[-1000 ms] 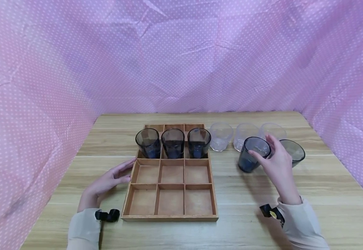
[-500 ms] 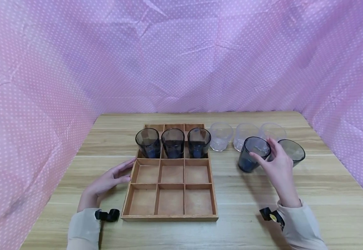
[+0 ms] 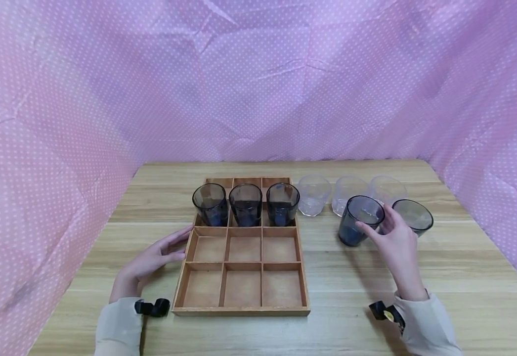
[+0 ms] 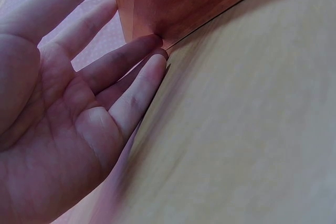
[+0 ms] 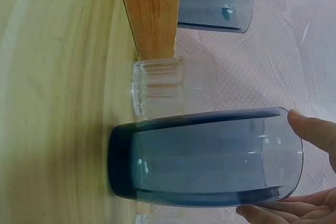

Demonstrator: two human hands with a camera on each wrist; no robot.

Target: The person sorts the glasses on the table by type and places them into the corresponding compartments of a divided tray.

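A smoky blue-grey drinking glass (image 3: 360,222) stands upright on the table, right of the wooden tray. My right hand (image 3: 396,242) holds it near the rim, with the thumb (image 5: 310,129) on one side and the fingers (image 5: 262,214) on the other. Another smoky glass (image 3: 416,217) is just behind that hand, partly covered by it. My left hand (image 3: 151,257) touches the left side of the divided wooden tray (image 3: 240,311) with extended fingertips, as the left wrist view also shows. Three smoky glasses (image 3: 246,205) stand in the tray's back row of compartments.
Three clear glasses (image 3: 314,195) stand in a row right of the tray's back end, the right ones partly behind the held glass. The tray's middle and front compartments show bare bottoms. A pink dotted cloth (image 3: 258,99) surrounds the wooden table (image 3: 463,277).
The fingers and thumb of my right hand have shifted slightly lower about the glass. That glass keeps its place on the table. The left hand has not moved.
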